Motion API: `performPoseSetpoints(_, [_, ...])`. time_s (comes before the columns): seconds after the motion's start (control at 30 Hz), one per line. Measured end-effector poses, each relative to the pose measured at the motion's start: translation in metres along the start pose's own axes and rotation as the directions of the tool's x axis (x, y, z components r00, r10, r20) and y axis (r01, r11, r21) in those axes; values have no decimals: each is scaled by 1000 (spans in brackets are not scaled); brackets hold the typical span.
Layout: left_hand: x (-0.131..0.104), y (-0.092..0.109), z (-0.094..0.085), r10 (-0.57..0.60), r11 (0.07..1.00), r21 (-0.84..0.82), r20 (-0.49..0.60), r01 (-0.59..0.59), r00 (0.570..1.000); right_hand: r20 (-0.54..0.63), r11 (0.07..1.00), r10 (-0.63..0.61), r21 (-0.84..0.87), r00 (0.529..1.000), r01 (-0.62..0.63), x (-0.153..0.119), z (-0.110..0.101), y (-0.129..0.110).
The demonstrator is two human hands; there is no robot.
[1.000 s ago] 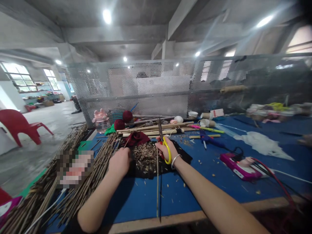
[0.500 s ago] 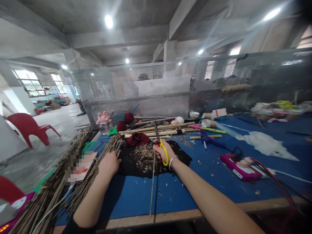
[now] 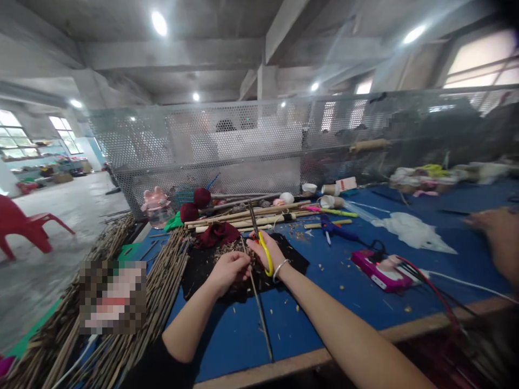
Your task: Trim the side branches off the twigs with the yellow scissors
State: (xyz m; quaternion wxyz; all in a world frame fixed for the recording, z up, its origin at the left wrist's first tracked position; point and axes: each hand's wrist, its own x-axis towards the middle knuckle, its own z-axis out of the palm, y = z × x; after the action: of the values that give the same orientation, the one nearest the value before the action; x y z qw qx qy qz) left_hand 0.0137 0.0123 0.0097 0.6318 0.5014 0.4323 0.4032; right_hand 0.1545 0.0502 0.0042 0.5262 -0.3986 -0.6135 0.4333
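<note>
My right hand (image 3: pixel 267 249) is closed round a pair of scissors (image 3: pixel 264 254) with a yellow and red handle, blades pointing up and away. My left hand (image 3: pixel 230 272), fingers pinched together, is on a thin brown stick (image 3: pixel 261 313) just left of the scissors. The stick slants from between my hands down to the table's front edge. Under both hands lies a black cloth (image 3: pixel 294 258) with a pile of short clippings (image 3: pixel 221 250), partly covered by my left hand. Bundled long sticks (image 3: pixel 164 275) lie left of my left arm.
Behind the cloth are a dark red cloth (image 3: pixel 219 235), red yarn balls (image 3: pixel 201 198) and pale rods (image 3: pixel 243 220). On the right lie a blue glue gun (image 3: pixel 336 231), a magenta power strip (image 3: pixel 377 273) and a plastic bag (image 3: pixel 417 232). Another person's hand (image 3: pixel 497 232) reaches in at the far right.
My left hand has moved right from the stick bundle to the stick by the scissors. The stick's lower end has swung right. The view has turned right, and another person's hand has appeared there.
</note>
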Motion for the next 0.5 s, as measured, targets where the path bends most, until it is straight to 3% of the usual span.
performPoseSetpoints(0.1, [-5,-1,-8,48,989,-134,-91,-60,995,82,988,-48,-142,996,59,-2,-2,-2])
performPoseSetpoints(0.23, [-10,-1,-12,91,975,-188,-162,-122,983,285,936,7,-340,958,94,-9,-3,-2])
performPoseSetpoints(0.5, [-15,-5,-7,111,986,-119,-48,-116,993,339,953,2,-285,941,100,-16,3,-7])
